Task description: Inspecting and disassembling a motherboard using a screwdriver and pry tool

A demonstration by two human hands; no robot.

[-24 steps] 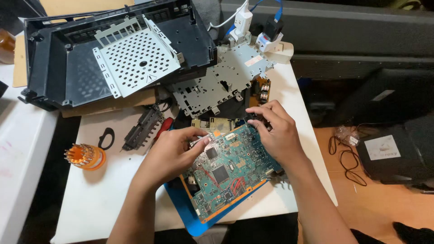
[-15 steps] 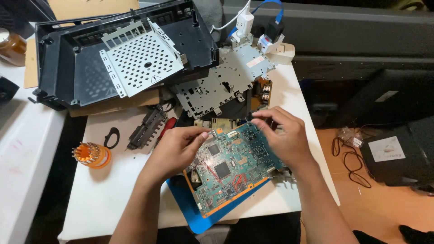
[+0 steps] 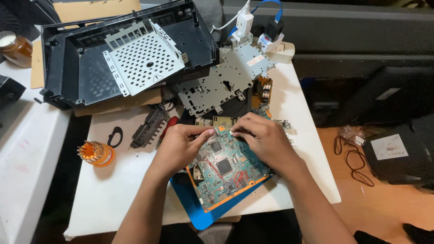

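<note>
Fingers [image 3: 205,132] on circuit board [image 3: 226,169], white table [image 3: 117,190]

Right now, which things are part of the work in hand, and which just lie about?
In hand: circuit board, left hand, right hand, blue mat.
Lying about: black casing, perforated metal plate, bit holder, jar.

Electronics repair bench: white worktop [image 3: 113,190] with bare circuit board [image 3: 226,169], gutted black casing [image 3: 68,68], perforated metal shields [image 3: 144,58], screwdriver bit holder [image 3: 95,152].
</note>
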